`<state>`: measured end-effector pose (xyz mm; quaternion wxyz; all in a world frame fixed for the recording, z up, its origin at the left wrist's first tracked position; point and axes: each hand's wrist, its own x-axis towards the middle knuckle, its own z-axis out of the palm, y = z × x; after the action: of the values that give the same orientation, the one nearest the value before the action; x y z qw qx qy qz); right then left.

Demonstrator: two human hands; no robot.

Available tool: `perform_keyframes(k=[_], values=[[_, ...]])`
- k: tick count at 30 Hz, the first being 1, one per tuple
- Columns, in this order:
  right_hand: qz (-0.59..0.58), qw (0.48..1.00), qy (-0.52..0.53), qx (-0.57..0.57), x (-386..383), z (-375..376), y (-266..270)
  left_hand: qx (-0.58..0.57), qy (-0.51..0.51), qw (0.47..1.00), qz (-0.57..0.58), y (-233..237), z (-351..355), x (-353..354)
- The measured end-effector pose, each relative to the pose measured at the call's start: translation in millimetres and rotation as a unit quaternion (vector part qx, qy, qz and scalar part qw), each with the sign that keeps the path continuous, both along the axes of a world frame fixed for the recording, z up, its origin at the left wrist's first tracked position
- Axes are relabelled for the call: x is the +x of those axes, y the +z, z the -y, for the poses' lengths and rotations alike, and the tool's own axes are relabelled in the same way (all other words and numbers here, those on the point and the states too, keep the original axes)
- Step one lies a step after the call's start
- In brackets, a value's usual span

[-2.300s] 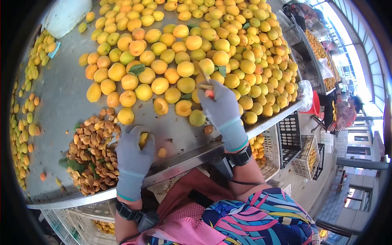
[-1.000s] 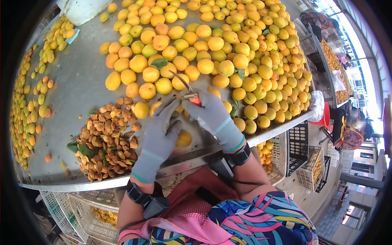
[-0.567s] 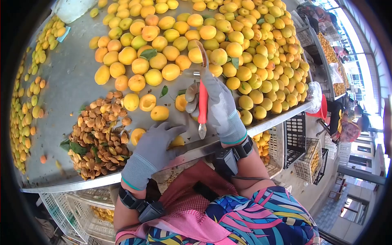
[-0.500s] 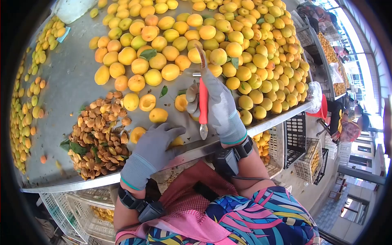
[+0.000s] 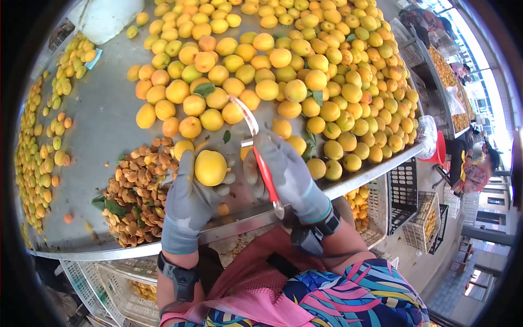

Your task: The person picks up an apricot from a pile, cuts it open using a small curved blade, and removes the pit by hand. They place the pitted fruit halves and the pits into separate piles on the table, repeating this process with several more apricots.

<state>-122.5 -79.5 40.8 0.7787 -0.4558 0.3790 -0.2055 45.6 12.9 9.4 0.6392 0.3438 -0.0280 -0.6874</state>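
My left hand [image 5: 188, 199], in a grey glove, is closed around a whole yellow apricot [image 5: 211, 168] held above the table's near edge. My gloved right hand [image 5: 289, 174] grips a curved knife with a red handle [image 5: 265, 174]. Its thin hooked blade points up and away to the left, and a small metal tip sticks out at the lower end. Left of my left hand lies a heap of brown apricot stones [image 5: 136, 191]. Loose apricots [image 5: 211, 120] and a few green leaves [image 5: 204, 89] lie just beyond my hands.
A large pile of apricots [image 5: 348, 82] covers the far right of the metal table [image 5: 114, 109]. More fruit [image 5: 35, 163] lines its left side. Crates [image 5: 422, 218] with fruit and a red bucket [image 5: 436, 150] stand at right. A person [image 5: 474, 169] is beyond them.
My left hand has risen from the table's near edge and now holds a whole apricot. My right hand with the knife has moved nearer to me, and the blade now tilts left.
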Motion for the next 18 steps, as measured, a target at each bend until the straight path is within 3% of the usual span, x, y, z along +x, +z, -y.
perform_keyframes(k=[7,11,13,14,16,18], values=[[0.004,0.993,0.034,-0.110,5.9,-33.3,-2.4,-0.082,0.092,0.989,-0.084,-0.3,3.7,-15.9],[0.013,0.981,0.035,-0.193,9.1,-39.9,-10.7,-0.094,0.075,0.990,-0.079,-8.8,-0.9,-20.1],[0.018,0.982,0.028,-0.187,7.2,-41.5,-12.0,-0.107,0.047,0.988,0.105,-8.4,-2.9,-19.1],[0.023,0.983,0.022,-0.179,6.3,-40.5,-11.8,-0.110,0.047,0.987,0.107,-6.4,-2.3,-17.7],[0.035,0.987,0.043,-0.152,1.2,-34.5,-2.1,-0.157,0.038,0.954,0.253,1.4,-1.4,-14.6],[0.047,0.989,0.063,-0.125,0.0,-30.9,0.5,-0.161,0.030,0.944,0.285,6.5,0.2,-11.5]])
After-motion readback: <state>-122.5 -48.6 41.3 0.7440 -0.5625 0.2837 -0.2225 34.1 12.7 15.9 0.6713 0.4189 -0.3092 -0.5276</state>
